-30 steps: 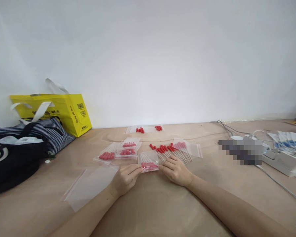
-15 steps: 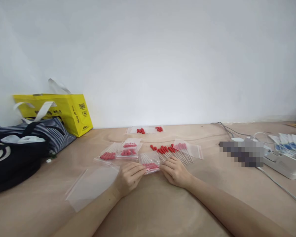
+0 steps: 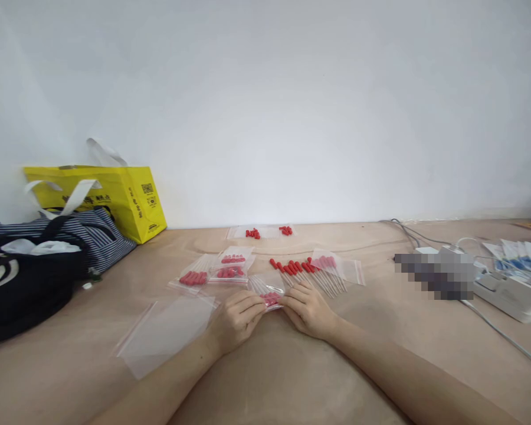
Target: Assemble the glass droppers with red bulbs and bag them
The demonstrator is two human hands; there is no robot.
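Between my hands lies a clear zip bag (image 3: 265, 286) with several red-tipped sticks inside, its near edge facing me. My left hand (image 3: 236, 319) pinches the bag's near left corner, fingers closed. At the near right corner my right hand (image 3: 310, 310) grips the same edge, fingers also closed. Just beyond my right hand, loose red-tipped sticks (image 3: 298, 268) are spread out, partly under another clear bag (image 3: 349, 271). Filled bags (image 3: 193, 277) with red tips are grouped beyond my left hand. Flat bags (image 3: 163, 330) without sticks lie by my left forearm.
Near the wall lie more red-tipped sticks (image 3: 253, 234) on clear plastic. On the left stand a yellow bag (image 3: 146, 206), a striped bag (image 3: 97, 236) and a black bag (image 3: 26, 295). At right are a white power strip (image 3: 508, 295), cables (image 3: 504, 330) and packets (image 3: 522, 254).
My hands have come slightly closer together along the near edge of the bag; my right hand has shifted a little left. Both still hold the bag.
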